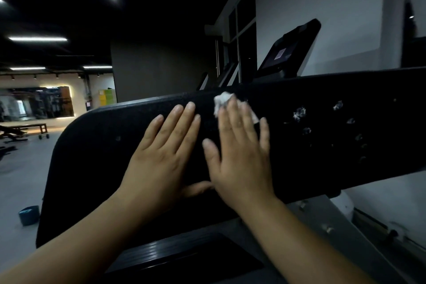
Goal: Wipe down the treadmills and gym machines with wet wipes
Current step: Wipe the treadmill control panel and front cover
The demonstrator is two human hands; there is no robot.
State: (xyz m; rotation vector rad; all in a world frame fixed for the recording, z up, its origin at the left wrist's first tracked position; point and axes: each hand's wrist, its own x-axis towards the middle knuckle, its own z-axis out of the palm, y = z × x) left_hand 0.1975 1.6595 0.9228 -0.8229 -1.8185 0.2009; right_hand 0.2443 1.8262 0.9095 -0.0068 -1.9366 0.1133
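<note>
**gymrat_22:** Since both palms are on the machine, which one's actually cleaning?

**mopguy:** The right hand [242, 152]. Its fingers lie straight and flat, pressing the wipe [222, 101] against the black panel [92, 145] near its top edge. So the wipe's squashed under the fingertips, not pinched. My guess is that flat pressure gets more contact on that grainy surface.

**gymrat_22:** And the other?

**mopguy:** The left hand [161, 152] is spread flat on the panel just beside it, holding nothing. Probably just bracing. The white flecks [299, 113] further right look like the next patch to clear. There's a blue tub [28, 215] on the floor, well off to the left.
</note>
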